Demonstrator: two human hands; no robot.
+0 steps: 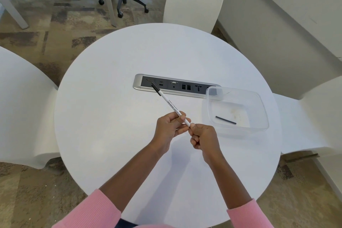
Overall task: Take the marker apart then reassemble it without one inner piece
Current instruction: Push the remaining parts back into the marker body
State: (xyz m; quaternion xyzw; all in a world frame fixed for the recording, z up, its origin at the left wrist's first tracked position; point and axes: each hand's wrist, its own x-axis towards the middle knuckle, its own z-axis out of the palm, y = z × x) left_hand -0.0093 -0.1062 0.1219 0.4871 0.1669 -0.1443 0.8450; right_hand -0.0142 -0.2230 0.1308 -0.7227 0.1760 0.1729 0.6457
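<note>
Centre of frame, over round table (pixel 111 116): marker (pixel 171 104) gripped mid-barrel in left hand (pixel 171 126), right hand (pixel 202 136) pinching rear end, probably closing it. Black inner rod (pixel 225 120) kept out in clear tub (pixel 265 114), right.

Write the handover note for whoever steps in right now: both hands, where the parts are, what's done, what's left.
Left hand: grip round the marker near its rear end, capped tip pointing away.
Right hand: pinches the marker's rear end; what it holds there is hidden.
Black inner piece: lying in the clear container, right of the hands.
Done: piece out, cap on.
Left: probably just close the rear end, leaving that piece in the container.
</note>
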